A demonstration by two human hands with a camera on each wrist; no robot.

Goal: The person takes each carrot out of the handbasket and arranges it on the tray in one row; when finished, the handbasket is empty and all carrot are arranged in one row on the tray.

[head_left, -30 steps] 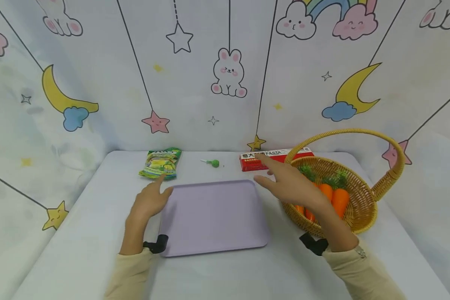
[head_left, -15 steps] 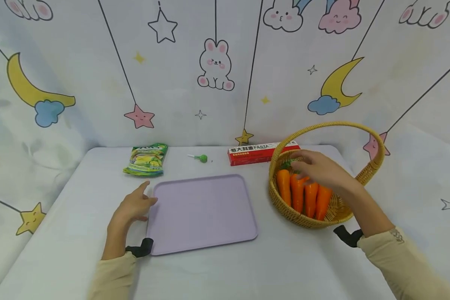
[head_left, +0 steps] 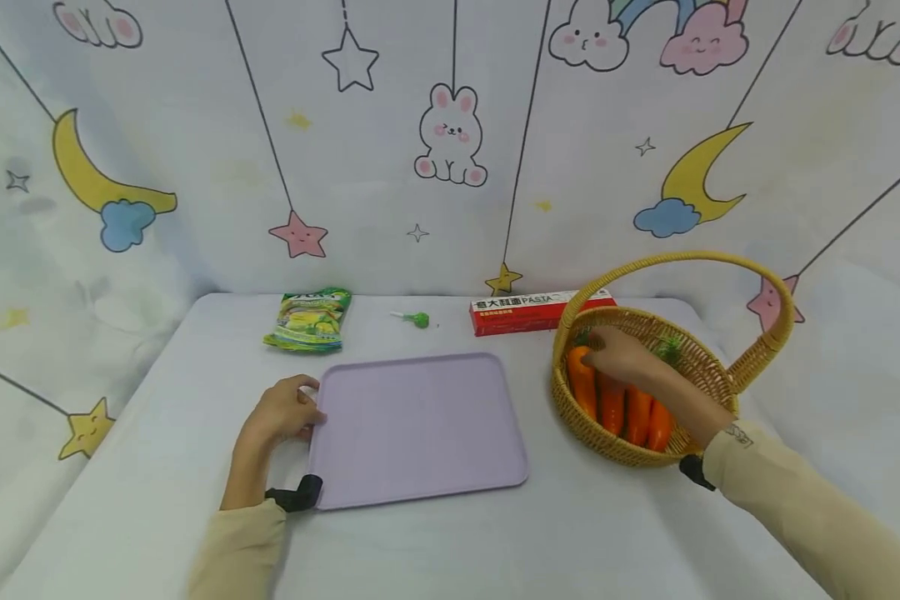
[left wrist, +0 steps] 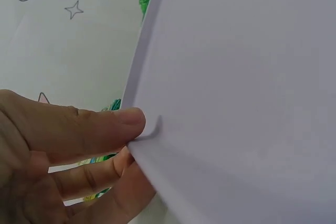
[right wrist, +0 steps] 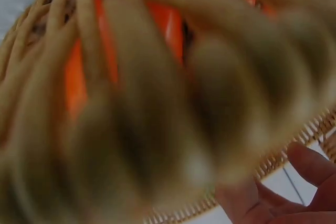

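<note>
Right hand (head_left: 621,358) nearer carrots (head_left: 612,408) in basket (head_left: 606,447)

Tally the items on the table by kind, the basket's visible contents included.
Lilac tray: 1
Wicker basket: 1
Visible carrots: 4
Pasta box: 1
Green packet: 1
Green lollipop: 1
Total: 9

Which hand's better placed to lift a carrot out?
The right hand, likely: it reaches into the basket, over the carrots, while the left hand pinches the edge of the tray, away from them.
</note>
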